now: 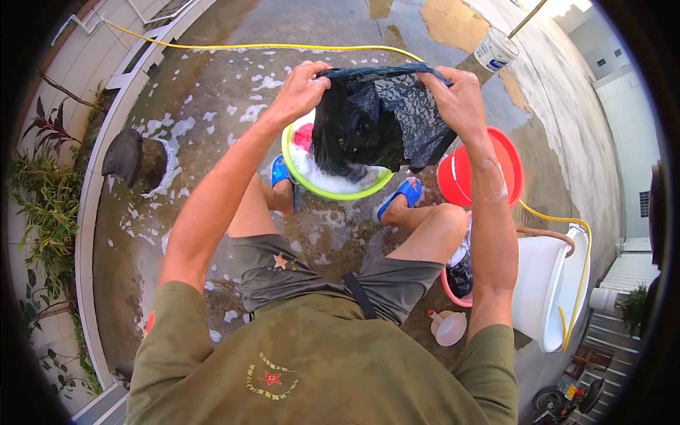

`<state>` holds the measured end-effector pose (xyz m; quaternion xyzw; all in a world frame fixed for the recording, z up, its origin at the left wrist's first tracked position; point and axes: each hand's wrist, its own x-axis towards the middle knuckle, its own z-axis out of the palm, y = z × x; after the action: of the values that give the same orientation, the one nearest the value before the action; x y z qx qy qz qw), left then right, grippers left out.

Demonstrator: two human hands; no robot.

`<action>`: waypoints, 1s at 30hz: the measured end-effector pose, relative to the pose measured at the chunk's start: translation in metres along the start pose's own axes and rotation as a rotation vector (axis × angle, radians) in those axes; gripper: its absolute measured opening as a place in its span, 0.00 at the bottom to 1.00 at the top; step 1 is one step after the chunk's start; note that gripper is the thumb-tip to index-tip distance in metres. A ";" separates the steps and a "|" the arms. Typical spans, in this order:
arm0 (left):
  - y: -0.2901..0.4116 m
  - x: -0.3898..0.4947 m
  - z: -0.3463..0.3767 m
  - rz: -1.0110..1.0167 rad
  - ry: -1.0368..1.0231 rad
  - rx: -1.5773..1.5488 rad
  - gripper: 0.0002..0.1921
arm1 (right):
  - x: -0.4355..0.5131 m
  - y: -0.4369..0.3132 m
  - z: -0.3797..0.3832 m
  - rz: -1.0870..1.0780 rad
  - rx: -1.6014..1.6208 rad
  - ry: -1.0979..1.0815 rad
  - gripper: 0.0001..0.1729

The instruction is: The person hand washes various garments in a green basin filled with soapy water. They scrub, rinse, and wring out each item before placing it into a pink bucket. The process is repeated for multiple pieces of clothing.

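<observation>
A wet black lace garment point(366, 119) hangs stretched between my two hands. My left hand point(304, 87) pinches one end of its rolled dark-blue upper edge, and my right hand point(456, 95) grips the other end. Below the cloth stands a lime-green-rimmed basin point(348, 195) holding white suds point(324, 175). A pink-red cloth point(303, 137) shows at its left side. The garment hides much of the basin, and whether its lower edge touches the suds I cannot tell.
Right of the basin are a red bucket point(507, 164), a pink basin point(458, 297) with laundry, a pale plastic dipper point(450, 328) and a white tub point(531, 287). A yellow hose point(255, 48) crosses the wet concrete. A dark stump-like object point(133, 159) stands left; a white pail point(495, 50) stands far right.
</observation>
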<state>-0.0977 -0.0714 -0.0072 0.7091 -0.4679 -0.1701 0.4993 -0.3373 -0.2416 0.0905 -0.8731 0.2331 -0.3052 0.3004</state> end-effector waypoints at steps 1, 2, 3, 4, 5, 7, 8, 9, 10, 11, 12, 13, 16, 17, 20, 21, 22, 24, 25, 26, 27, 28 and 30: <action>0.005 0.000 0.005 -0.067 -0.002 -0.063 0.16 | 0.003 -0.009 0.004 0.043 0.074 -0.015 0.16; 0.011 -0.003 0.016 -0.109 0.002 -0.219 0.20 | 0.007 -0.017 0.008 0.087 0.147 -0.029 0.16; 0.027 -0.014 0.032 -0.078 0.039 -0.352 0.21 | 0.010 -0.021 0.012 0.136 0.212 -0.043 0.16; 0.042 -0.020 0.049 -0.042 0.052 -0.447 0.22 | 0.012 -0.026 0.014 0.174 0.232 -0.040 0.17; 0.050 -0.025 0.059 -0.013 0.072 -0.533 0.24 | 0.012 -0.030 0.020 0.115 0.208 -0.044 0.17; 0.054 -0.027 0.069 0.034 0.111 -0.242 0.25 | 0.011 -0.039 0.026 -0.008 0.157 -0.060 0.17; 0.043 -0.020 0.070 -0.022 0.109 -0.107 0.20 | 0.008 -0.044 0.022 0.029 0.149 -0.083 0.15; 0.033 -0.017 0.067 -0.041 0.126 -0.061 0.19 | 0.007 -0.042 0.018 0.032 0.117 -0.105 0.14; 0.026 -0.014 0.061 -0.056 0.140 -0.015 0.19 | 0.007 -0.037 0.010 0.036 0.085 -0.120 0.14; 0.018 -0.012 0.053 -0.071 0.153 0.032 0.18 | 0.006 -0.032 0.003 0.039 0.053 -0.135 0.14; 0.015 -0.010 0.047 -0.070 0.114 0.019 0.17 | 0.005 -0.019 -0.001 0.013 0.042 -0.103 0.13; 0.015 -0.012 0.039 -0.122 0.059 0.096 0.15 | 0.005 -0.014 -0.008 0.000 0.032 -0.075 0.13; -0.004 -0.010 0.024 -0.132 -0.015 0.192 0.16 | 0.006 -0.017 -0.021 -0.072 -0.037 -0.015 0.12; -0.007 -0.010 0.024 -0.133 -0.014 0.209 0.16 | 0.008 -0.023 -0.022 -0.099 -0.029 0.007 0.12; -0.014 -0.013 0.024 -0.074 -0.043 0.163 0.13 | 0.013 -0.028 -0.016 -0.191 -0.057 0.085 0.14; -0.018 -0.010 0.014 -0.083 -0.091 -0.024 0.14 | 0.016 -0.031 -0.018 -0.178 -0.099 0.104 0.13; -0.017 -0.008 0.006 -0.088 -0.146 -0.216 0.14 | 0.018 -0.037 -0.028 -0.157 -0.148 0.124 0.13; -0.006 -0.007 -0.010 -0.111 -0.191 -0.474 0.16 | 0.024 -0.028 -0.057 -0.191 -0.384 0.171 0.14; 0.008 -0.008 -0.028 -0.133 -0.173 -0.525 0.17 | 0.024 -0.028 -0.068 -0.189 -0.565 0.212 0.15; 0.011 -0.006 -0.044 -0.141 -0.161 -0.586 0.17 | 0.029 -0.015 -0.074 -0.129 -0.475 0.219 0.16; 0.017 -0.002 -0.053 -0.100 -0.167 -0.631 0.19 | 0.037 -0.003 -0.086 -0.071 -0.399 0.228 0.17; 0.024 -0.001 -0.059 -0.050 -0.196 -0.588 0.18 | 0.040 0.002 -0.095 -0.075 -0.329 0.261 0.18; 0.026 0.000 -0.059 0.034 -0.247 -0.407 0.18 | 0.042 0.000 -0.104 -0.121 -0.273 0.353 0.22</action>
<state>-0.0689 -0.0411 0.0417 0.5595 -0.4935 -0.3378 0.5738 -0.3776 -0.3060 0.1723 -0.8510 0.2683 -0.4365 0.1151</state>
